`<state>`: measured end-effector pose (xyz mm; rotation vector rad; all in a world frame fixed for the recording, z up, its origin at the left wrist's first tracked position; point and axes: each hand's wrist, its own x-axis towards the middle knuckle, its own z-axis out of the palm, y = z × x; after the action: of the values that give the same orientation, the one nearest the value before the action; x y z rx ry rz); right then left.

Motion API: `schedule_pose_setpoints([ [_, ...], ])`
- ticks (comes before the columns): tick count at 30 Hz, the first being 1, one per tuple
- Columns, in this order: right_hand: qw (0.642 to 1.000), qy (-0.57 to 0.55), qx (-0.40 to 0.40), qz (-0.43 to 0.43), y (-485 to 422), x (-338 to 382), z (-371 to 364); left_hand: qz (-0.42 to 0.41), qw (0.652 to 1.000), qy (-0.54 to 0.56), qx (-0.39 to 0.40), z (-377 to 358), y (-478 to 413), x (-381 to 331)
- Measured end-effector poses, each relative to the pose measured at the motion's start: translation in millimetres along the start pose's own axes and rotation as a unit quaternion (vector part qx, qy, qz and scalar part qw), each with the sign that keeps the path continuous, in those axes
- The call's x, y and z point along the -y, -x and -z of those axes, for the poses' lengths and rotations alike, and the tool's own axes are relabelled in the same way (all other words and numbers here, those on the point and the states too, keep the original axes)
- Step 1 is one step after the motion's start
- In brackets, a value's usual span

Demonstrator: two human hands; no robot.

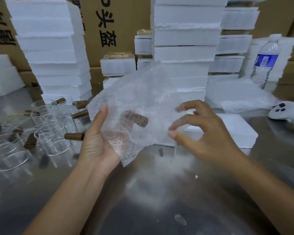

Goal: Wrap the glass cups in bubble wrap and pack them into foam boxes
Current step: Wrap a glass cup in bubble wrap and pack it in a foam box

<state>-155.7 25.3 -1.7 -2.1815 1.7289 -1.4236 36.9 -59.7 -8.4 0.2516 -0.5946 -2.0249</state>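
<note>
Wrapping step: left hand grips the cup inside wrap; right hand pinches its edge, likely folding over next.

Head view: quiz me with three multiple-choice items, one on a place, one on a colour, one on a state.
1. Where do the bare glass cups stand?
A. On the table, left of the hands
B. On a shelf
C. On the floor

2. What colour is the label on the water bottle?
A. Red
B. Green
C. Blue

3. What state is the cup in the hands?
A. Bare
B. Lying in bubble wrap
C. Already boxed

Answers:
1 A, they cluster on the metal top at left.
2 C, the band round it is blue.
3 B, the left hand and right hand hold the sheet, and the brown handle shows through it.
</note>
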Motion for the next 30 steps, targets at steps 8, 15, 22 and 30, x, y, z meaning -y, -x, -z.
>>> schedule_pose_setpoints([
  [8, 0.967, 0.016, -0.252, 0.017, -7, -1, 15, 0.018, 0.997, -0.074, 0.004, 0, -2, 8],
  [15, 0.937, -0.205, -0.257, -0.117, -13, 1, 22, 0.05, 0.985, -0.155, 0.064, -2, 3, 20],
  [22, 0.939, -0.21, -0.249, -0.106, -10, 1, 21, 0.061, 0.959, -0.26, 0.098, -3, 8, 27],
  [30, 0.937, -0.259, -0.103, -0.212, 0, -4, -16, -0.049, 0.984, -0.17, -0.014, -6, 1, 23],
])
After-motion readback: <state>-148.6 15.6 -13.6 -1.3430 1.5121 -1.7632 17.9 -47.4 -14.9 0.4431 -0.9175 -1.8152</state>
